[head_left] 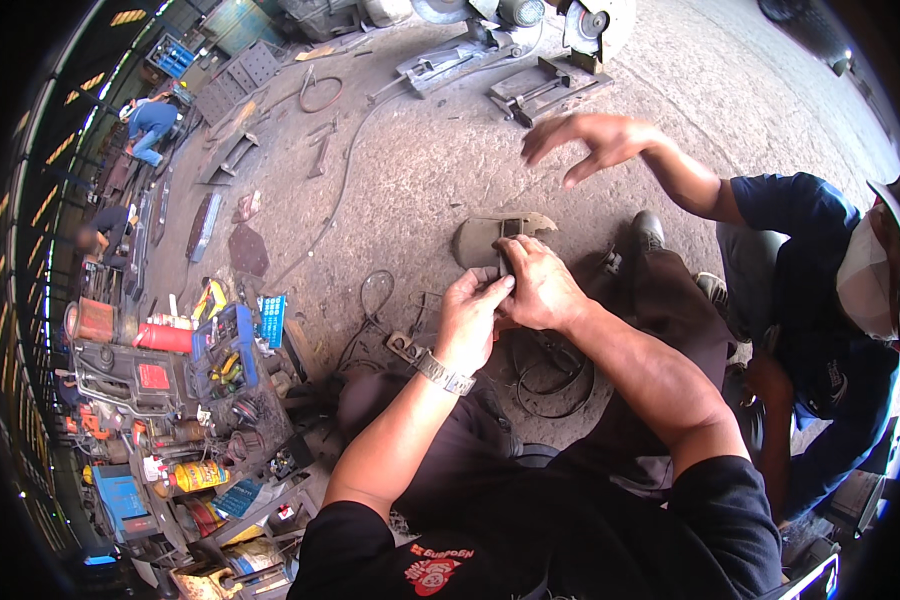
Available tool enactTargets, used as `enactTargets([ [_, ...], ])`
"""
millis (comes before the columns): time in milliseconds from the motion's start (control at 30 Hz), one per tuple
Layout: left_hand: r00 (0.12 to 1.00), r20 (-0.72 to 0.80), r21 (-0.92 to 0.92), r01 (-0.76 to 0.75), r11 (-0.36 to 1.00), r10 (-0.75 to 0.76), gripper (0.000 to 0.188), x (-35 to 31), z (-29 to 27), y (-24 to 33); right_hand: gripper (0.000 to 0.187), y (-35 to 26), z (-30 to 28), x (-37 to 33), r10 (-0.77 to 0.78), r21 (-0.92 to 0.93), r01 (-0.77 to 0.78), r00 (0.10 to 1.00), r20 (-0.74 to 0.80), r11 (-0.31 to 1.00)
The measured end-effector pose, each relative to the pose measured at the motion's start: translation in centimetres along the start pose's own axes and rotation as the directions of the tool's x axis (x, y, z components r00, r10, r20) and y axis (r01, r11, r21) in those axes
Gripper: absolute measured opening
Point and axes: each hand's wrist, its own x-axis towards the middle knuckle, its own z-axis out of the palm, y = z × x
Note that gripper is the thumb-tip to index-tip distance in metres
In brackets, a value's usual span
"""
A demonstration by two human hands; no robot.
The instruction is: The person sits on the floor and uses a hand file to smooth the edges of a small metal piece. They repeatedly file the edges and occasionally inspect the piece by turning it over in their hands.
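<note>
In front of my knees, my left hand point(475, 312) and my right hand point(538, 287) meet with their fingers bent and pressed together. Something small, dark and thin seems to lie between the fingertips; its kind is hidden by them. A metal-band wristwatch point(445, 375) sits on my left wrist. Just beyond the hands, a greyish welding mask point(478, 238) with a dark window lies on the floor, partly covered by my right fingers. Below my left wrist lies a power strip point(404, 347).
At right crouches a co-worker in dark blue, whose hand point(610, 140) stretches over the floor beyond mine. Cut-off saws point(585, 28) stand far ahead. On the left are a cluttered bench, a blue tool case point(225, 345) and a red cylinder point(162, 337). Cables point(345, 170) cross the floor.
</note>
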Motion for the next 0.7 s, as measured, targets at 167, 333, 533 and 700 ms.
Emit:
enactTargets([
  [167, 1.000, -0.007, 0.021, -0.018, 1.000, 0.018, 0.010, 0.12, -0.23, -0.36, 0.062, 0.11, 0.20, -0.01, -0.009, 0.016, 0.010, 1.000, -0.013, 1.000],
  [333, 1.000, 0.020, -0.007, -0.010, 1.000, 0.011, 0.008, 0.06, -0.38, -0.18, 0.059, 0.13, 0.23, 0.01, -0.038, 0.008, 0.038, 0.999, -0.011, 0.999],
  [533, 1.000, -0.005, 0.004, -0.029, 1.000, 0.029, 0.007, -0.07, -0.21, -0.03, 0.058, 0.02, 0.22, 0.10, -0.040, 0.006, 0.040, 0.999, 0.007, 0.999],
  [700, 0.999, -0.011, 0.029, -0.042, 0.999, 0.042, 0.008, 0.14, -0.82, -0.34, 0.057, -0.34, 0.26, 0.22, -0.026, 0.011, 0.026, 0.999, 0.031, 1.000],
])
